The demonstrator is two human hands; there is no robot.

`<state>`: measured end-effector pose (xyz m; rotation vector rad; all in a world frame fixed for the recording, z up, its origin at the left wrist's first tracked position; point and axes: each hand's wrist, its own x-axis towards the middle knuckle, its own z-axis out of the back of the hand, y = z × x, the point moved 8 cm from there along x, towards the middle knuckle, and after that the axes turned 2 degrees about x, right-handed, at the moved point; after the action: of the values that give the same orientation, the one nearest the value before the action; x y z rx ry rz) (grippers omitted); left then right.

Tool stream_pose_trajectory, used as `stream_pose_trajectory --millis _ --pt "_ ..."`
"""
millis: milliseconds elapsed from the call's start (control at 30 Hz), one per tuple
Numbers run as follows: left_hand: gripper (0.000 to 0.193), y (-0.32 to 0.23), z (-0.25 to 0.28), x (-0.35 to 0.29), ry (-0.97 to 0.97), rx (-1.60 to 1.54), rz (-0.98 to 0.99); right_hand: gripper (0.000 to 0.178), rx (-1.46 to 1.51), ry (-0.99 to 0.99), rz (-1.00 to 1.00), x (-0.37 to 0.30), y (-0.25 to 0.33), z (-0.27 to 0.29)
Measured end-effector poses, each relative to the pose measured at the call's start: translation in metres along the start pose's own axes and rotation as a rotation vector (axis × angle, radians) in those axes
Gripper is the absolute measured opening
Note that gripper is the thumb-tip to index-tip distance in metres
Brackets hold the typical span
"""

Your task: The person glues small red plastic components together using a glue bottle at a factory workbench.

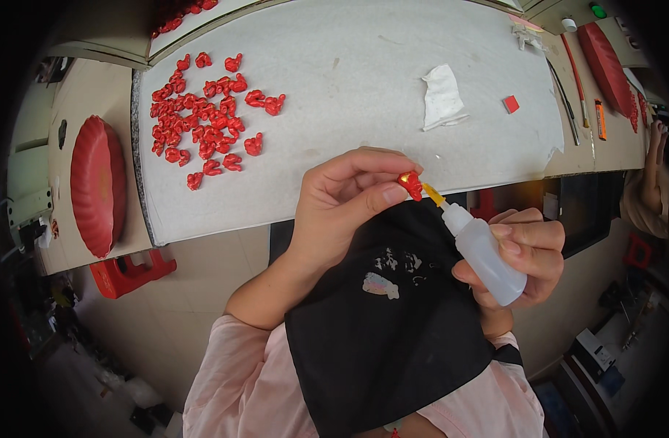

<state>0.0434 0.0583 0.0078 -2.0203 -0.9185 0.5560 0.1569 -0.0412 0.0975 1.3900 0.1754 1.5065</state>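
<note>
Between the thumb and fingers of my left hand (pixel 349 190) is a small red figurine (pixel 410 186) with a gold patch on it. My right hand (pixel 528 252) is wrapped round a translucent white squeeze bottle (pixel 489 259). The bottle tilts up to the left, and its yellow nozzle tip (pixel 433 195) points at the figurine's right side, touching it or very near. Both hands are just in front of the table's near edge. On the white table cover (pixel 334 95), to the left, lie several similar red figurines (pixel 203 120), some bunched together.
A crumpled white tissue (pixel 442 98) and a small red square (pixel 511 104) lie on the right of the cover. Farther right are a red-handled brush (pixel 577 80), an orange tube (pixel 601 120) and a red dish (pixel 604 62). Another red dish (pixel 97 186) and a red stool (pixel 134 274) are at left.
</note>
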Motion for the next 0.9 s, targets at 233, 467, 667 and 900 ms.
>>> stream_pose_trajectory --millis 233,467,667,900 --pt "0.020 -0.002 0.001 0.003 -0.008 0.027 -0.050 0.052 0.084 -0.008 -0.008 0.001 -0.002 0.001" --pt "0.022 0.002 0.005 0.000 0.024 -0.007 -0.019 0.045 0.032 -0.020 -0.060 -0.003 -0.007 0.002" --pt "0.024 0.007 0.027 0.007 -0.045 -0.399 0.098 0.036 0.195 -0.079 -0.290 0.040 -0.067 0.015" --pt "0.023 -0.007 0.041 0.010 -0.050 -0.466 0.085 0.014 -0.068 0.235 -0.393 0.173 -0.178 -0.062"
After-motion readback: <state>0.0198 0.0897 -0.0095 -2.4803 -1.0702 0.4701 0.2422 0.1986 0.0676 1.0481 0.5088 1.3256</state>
